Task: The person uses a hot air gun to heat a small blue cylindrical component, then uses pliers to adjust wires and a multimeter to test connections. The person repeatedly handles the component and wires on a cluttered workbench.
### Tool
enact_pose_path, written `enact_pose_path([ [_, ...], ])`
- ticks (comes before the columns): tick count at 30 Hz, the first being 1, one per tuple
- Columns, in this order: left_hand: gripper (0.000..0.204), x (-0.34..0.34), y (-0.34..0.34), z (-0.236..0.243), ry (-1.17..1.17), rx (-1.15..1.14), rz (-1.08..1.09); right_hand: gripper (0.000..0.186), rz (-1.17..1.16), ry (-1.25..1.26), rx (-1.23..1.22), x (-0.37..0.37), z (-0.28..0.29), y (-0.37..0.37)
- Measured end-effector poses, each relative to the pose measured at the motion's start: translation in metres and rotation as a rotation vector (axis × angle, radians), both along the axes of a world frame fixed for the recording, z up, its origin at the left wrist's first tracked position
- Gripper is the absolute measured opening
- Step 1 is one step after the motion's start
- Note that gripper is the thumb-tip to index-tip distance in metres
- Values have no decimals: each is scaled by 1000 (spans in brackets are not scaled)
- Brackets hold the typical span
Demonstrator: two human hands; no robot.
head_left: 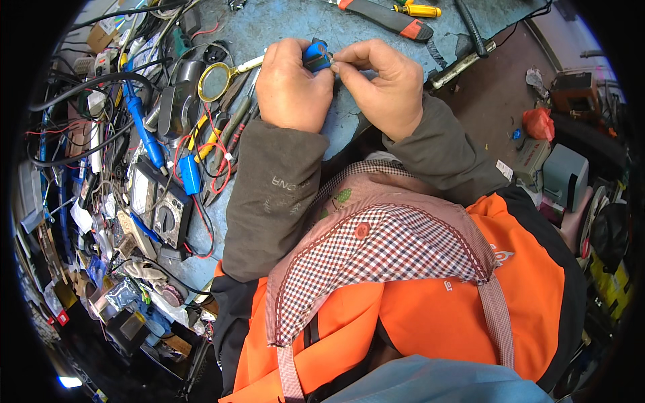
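My left hand is closed around a small blue part with a dark, metallic-looking end, above the blue work surface. The thumb and forefinger of my right hand pinch at the part's right end. What they grip there is too small to make out. Just left of my left hand lies a magnifying glass with a gold rim and a white handle. Screwdrivers and pliers with red and yellow handles are piled below it.
An analog multimeter and a blue soldering iron lie among tangled wires on the left. A red-and-black handled tool and a yellow screwdriver rest at the far side. The bench's right edge borders the floor.
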State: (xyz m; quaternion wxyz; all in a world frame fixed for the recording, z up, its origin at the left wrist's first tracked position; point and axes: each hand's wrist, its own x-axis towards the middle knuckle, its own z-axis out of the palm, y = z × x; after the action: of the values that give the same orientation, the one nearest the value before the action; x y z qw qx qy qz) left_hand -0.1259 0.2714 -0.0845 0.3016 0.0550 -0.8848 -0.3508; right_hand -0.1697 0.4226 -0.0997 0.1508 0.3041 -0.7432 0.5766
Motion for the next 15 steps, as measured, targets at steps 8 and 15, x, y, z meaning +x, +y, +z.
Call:
enact_pose_path([
  [8, 30, 0, 1, -2, -21, -66, 10, 16, 54, -88, -46, -3, 4, -2],
  [15, 31, 2, 0, 1, -44, 18, 7, 21, 65, -143, -65, -7, 3, 2],
])
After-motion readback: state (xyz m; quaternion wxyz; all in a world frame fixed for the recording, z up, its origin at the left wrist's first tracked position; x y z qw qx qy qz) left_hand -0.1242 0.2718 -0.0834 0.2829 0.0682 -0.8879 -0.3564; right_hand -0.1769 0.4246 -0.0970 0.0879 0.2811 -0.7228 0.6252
